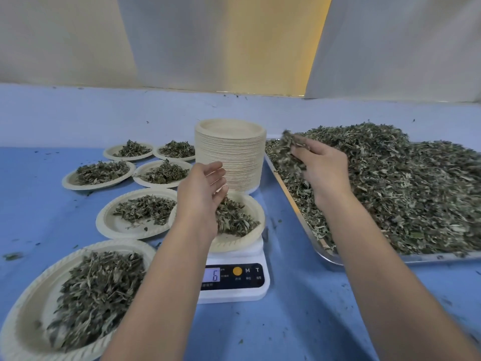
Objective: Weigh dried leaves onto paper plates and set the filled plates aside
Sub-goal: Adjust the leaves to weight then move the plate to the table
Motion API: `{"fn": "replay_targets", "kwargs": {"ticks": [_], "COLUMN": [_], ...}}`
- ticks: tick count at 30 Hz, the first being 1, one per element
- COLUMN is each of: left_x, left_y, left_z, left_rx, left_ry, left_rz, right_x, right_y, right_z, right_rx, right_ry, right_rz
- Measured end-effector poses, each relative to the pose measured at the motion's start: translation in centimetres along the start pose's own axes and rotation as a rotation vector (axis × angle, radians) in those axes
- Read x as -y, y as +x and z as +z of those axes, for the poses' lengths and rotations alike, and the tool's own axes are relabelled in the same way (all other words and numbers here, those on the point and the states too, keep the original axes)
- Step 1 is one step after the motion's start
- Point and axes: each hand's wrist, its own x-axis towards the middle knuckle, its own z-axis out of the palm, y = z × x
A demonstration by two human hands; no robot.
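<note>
Fig.: weighing station, head view. The plate [256, 212] being filled sits on the scale [234, 287] at bench [299, 321] centre, so each addition registers at once. It carries a partial heap of leaves. The display shows a 6; any digits to the left are hidden by the L forearm. The tray [416, 257] w/ the bulk leaves [390, 183] lies just right of the scale, within short reach. The stack of empty plates [231, 162] stands directly behind the scale, ready for the next round. Six filled plates [101, 221] are parked to the left, clear of the weighing spot.

Left hand [201, 188]: over the plate's near-left side, palm turned inward, fingers loosely curved. Its grip is released & holds nothing, prob. just after dropping leaves.

Right hand [321, 165]: raised over the tray's left edge, forearm angled in from lower right. Its grip is clenched on a handful [289, 149] of leaves, w/ bits trailing below. Judged step: topping up toward target wt.
</note>
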Motion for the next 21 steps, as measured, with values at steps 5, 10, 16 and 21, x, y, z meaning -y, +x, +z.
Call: {"fn": "replay_targets", "kwargs": {"ticks": [5, 10, 16, 21], "left_x": [-0.4, -0.6, -0.5, -0.6], "left_y": [0.8, 1.3, 2.4, 2.5], "left_z": [-0.3, 0.0, -0.9, -1.2], "left_rx": [0.037, 0.139, 0.064, 0.033], "left_ry": [-0.048, -0.194, -0.27, -0.242], "left_rz": [0.004, -0.013, -0.08, -0.082], "right_x": [0.9, 0.0, -0.8, -0.9], "right_y": [-2.8, -5.2, -5.8, -5.6], "right_z": [5.1, 8.7, 9.0, 8.8], "right_rx": [0.252, 0.399, 0.526, 0.497], "right_ry": [-0.029, -0.216, -0.467, -0.362], "right_rz": [-0.095, -0.205, -0.289, -0.224]}}
